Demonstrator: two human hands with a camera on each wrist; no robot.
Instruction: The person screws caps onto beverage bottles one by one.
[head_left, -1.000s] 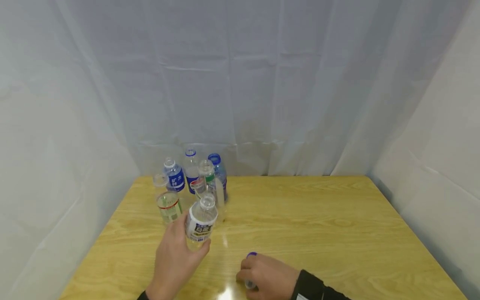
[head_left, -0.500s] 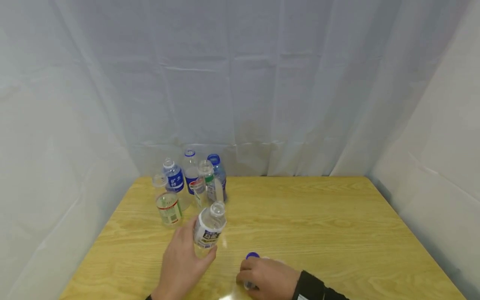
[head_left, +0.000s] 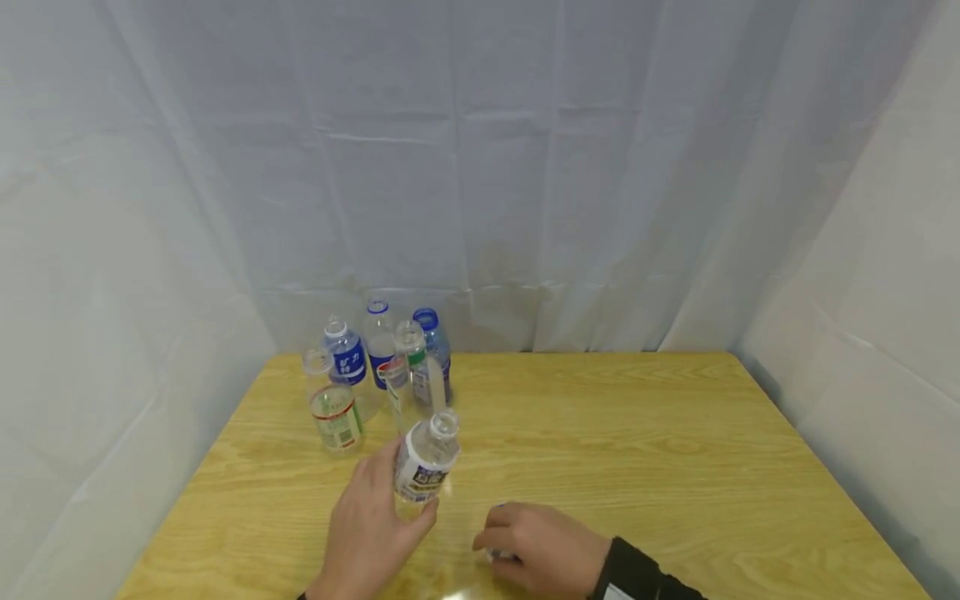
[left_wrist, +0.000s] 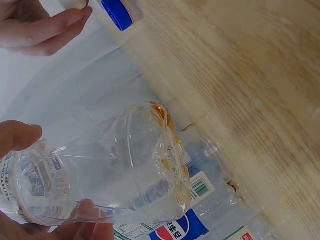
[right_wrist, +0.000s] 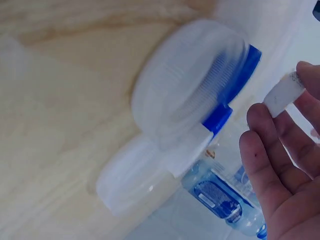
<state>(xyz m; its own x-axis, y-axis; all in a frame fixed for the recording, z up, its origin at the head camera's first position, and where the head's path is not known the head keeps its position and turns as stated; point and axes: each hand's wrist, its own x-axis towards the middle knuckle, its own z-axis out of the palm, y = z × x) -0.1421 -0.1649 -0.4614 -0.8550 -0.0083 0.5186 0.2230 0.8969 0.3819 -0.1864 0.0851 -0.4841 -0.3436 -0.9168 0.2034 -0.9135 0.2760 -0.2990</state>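
My left hand (head_left: 371,517) grips a clear plastic bottle (head_left: 429,454) with a white label. Its neck is uncapped, tilted up and to the right. In the left wrist view the bottle's ridged base (left_wrist: 170,155) points away from the thumb, and some fingers are hidden behind it. My right hand (head_left: 543,546) is low over the table at right of the bottle. Between thumb and fingers it pinches a small white bottle cap (right_wrist: 285,94). Beside it, the right wrist view shows white caps (right_wrist: 135,175) and blue caps (right_wrist: 242,75) on the table, partly blurred.
Several uncapped bottles stand grouped at the back left of the wooden table (head_left: 637,433), among them a blue-labelled one (head_left: 349,360), a green-and-red-labelled one (head_left: 337,417) and a blue one (head_left: 438,346). White sheeting (head_left: 495,167) hangs behind and at both sides.
My left hand has carried the bottle right and nearer to me, away from the grouped bottles. The right hand has barely shifted; the blue cap beside it is now mostly hidden in the head view.
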